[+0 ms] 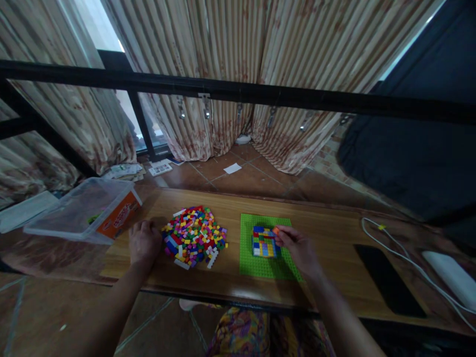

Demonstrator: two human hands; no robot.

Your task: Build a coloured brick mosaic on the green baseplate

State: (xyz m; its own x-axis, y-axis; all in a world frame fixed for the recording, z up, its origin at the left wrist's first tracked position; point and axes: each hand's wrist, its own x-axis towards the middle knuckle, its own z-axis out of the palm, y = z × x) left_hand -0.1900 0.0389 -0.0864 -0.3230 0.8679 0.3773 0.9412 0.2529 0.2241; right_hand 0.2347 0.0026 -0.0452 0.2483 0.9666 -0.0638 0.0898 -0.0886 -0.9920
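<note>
Over the right side of a green baseplate (247, 260), my right hand (299, 248) pinches a small orange toy brick (275, 230) between thumb and fingertips. Just below and left of it, a block of multicoloured bricks (265, 243) stands on the plate, with blue along its far edge and yellow towards the near side. My left hand (145, 244) rests on the table with the palm down and the fingers loosely laid out, holding nothing I can see. It lies against the left edge of a loose pile of colourful bricks (197, 235).
A clear plastic box (78, 208) with an orange label stands at the left end of the wooden table (230, 290). On the right lie a black phone-like slab (388, 280), a white cable (405, 250) and a white power strip (451, 277). A black rail (238, 91) crosses behind.
</note>
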